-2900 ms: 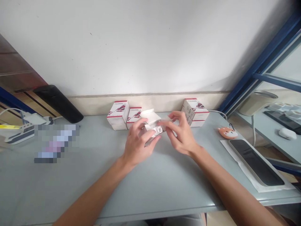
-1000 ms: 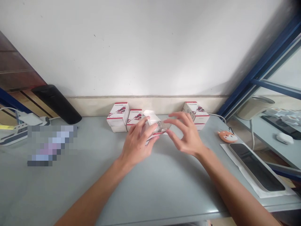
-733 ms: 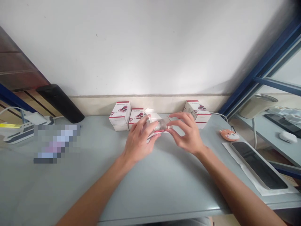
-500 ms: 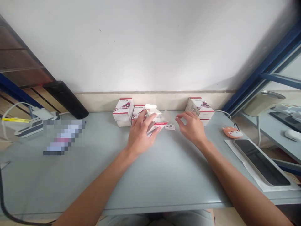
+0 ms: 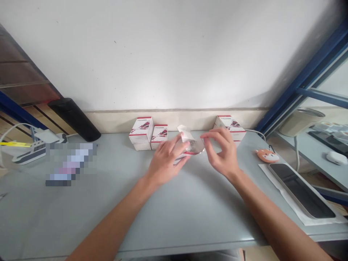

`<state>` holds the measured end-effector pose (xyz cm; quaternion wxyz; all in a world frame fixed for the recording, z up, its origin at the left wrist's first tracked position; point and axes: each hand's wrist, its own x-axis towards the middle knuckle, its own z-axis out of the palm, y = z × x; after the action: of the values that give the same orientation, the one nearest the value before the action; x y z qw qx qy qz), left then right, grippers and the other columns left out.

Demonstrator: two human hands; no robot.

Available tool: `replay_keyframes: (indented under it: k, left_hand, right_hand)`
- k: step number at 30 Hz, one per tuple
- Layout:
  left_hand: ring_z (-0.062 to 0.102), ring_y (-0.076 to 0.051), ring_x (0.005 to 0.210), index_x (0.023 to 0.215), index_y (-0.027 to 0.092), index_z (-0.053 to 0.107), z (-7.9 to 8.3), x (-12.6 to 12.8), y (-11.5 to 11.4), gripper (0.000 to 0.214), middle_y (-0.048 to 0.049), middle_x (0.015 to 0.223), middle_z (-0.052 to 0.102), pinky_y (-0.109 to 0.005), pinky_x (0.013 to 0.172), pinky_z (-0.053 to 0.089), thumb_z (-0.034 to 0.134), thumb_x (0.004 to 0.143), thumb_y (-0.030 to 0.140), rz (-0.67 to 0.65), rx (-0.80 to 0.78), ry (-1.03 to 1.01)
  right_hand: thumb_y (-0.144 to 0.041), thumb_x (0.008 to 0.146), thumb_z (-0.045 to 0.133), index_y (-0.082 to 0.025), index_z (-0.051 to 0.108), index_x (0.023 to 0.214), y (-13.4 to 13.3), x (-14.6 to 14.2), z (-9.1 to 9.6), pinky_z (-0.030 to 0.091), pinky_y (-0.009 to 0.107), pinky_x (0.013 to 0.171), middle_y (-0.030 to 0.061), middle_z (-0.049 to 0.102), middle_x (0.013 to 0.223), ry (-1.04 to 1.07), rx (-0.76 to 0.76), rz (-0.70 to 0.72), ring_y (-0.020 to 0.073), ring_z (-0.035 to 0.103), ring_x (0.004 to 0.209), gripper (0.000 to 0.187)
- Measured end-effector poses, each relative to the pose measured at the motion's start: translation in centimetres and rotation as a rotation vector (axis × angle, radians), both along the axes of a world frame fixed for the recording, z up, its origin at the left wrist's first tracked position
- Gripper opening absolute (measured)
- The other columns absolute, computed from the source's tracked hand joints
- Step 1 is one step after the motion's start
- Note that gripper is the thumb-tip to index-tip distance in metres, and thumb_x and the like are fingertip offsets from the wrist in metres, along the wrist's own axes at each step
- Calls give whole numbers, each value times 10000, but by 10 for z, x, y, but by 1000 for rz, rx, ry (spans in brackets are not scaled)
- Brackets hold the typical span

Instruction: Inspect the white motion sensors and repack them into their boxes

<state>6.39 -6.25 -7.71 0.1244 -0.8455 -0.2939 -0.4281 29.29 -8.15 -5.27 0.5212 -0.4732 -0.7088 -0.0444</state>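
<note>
My left hand (image 5: 167, 162) is shut around a white box with a red stripe (image 5: 181, 158), which it lifts just above the table. A white paper flap (image 5: 184, 133) stands up from that box, and a clear plastic piece (image 5: 197, 145) sticks out to its right. My right hand (image 5: 223, 151) hangs close by with curved, parted fingers at the plastic's right edge. I cannot tell whether they touch it.
Behind the hands stand white boxes with red markings (image 5: 140, 131) (image 5: 159, 136) (image 5: 230, 125) against the wall. On the grey table lie a phone on white paper (image 5: 300, 190), an orange animal keyring (image 5: 266, 156), a black cylinder (image 5: 75, 125), a power strip (image 5: 32, 154) and a pixelated object (image 5: 70, 165).
My right hand has risen from the table towards the clear plastic. The small white part lying on the table earlier no longer shows. The box in my left hand has turned slightly.
</note>
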Motion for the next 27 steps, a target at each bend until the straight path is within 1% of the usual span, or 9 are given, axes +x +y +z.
replay_keyframes:
  k: [2, 5, 8, 10, 12, 17, 23, 25, 27]
  left_hand:
    - [742, -254, 1191, 1382, 286, 528, 1, 2, -3, 465, -169, 1518, 631, -397, 983, 560, 743, 973, 236, 11, 27, 46]
    - [753, -240, 1160, 1320, 288, 561, 2, 7, -10, 418, -161, 1477, 664, -386, 962, 558, 754, 960, 195, 22, 126, 36]
    - [748, -236, 1166, 1281, 300, 569, 1, 12, -15, 419, -158, 1468, 664, -381, 934, 565, 770, 938, 169, 39, 192, 7]
    - [742, -234, 1171, 1243, 307, 575, 0, 12, -18, 399, -150, 1446, 665, -381, 932, 576, 777, 928, 168, 46, 189, -9]
    - [738, -226, 1163, 1207, 316, 581, 0, 12, -19, 380, -132, 1407, 664, -378, 939, 592, 784, 921, 170, 26, 169, -31]
    - [722, -218, 1164, 1206, 311, 579, 0, 10, -18, 380, -111, 1367, 615, -368, 933, 634, 786, 918, 174, -38, 111, -97]
    - [712, -245, 1242, 1350, 319, 524, 2, 5, -10, 510, -123, 1378, 633, -399, 965, 639, 782, 930, 189, -76, 34, -63]
    - [712, -258, 1249, 1419, 331, 487, 3, 2, -7, 579, -130, 1440, 617, -409, 954, 637, 784, 935, 220, -58, -47, -45]
    - [724, -268, 1225, 1499, 337, 433, 5, -2, -5, 670, -135, 1497, 584, -404, 920, 637, 785, 935, 249, -18, -190, -22]
  right_hand:
    - [-223, 978, 611, -290, 757, 987, -6, -7, 3, 540, 482, 879, 79, 659, 1021, -67, 2, 0, 279, 601, 967, 161]
    - [-215, 937, 642, -286, 761, 939, -8, -13, 0, 545, 491, 826, 93, 653, 1071, -116, -58, -77, 311, 571, 1024, 138]
    - [-217, 933, 644, -278, 752, 916, -8, -14, -3, 553, 502, 820, 97, 661, 1128, -122, -77, -119, 329, 562, 1073, 125]
    - [-245, 949, 655, -280, 756, 926, -7, -14, -3, 559, 521, 840, 100, 668, 1162, -121, -91, -120, 340, 562, 1108, 109]
    - [-294, 962, 681, -287, 762, 919, -7, -12, -3, 563, 542, 867, 100, 677, 1202, -108, -133, -84, 351, 560, 1149, 92]
    - [-395, 941, 762, -298, 780, 881, 0, -5, -8, 535, 575, 1005, 63, 698, 1278, 6, -327, 104, 343, 560, 1228, 116]
    - [-389, 936, 740, -295, 808, 816, 2, -15, -12, 529, 535, 1011, 75, 735, 1166, 158, -418, 81, 319, 610, 1159, 167]
    - [-390, 923, 741, -282, 804, 809, 3, -17, -11, 522, 516, 1023, 76, 739, 1123, 206, -436, 86, 307, 633, 1132, 169]
    - [-402, 906, 752, -266, 797, 810, 6, -15, -10, 519, 491, 1021, 76, 738, 1100, 252, -453, 80, 295, 653, 1108, 173]
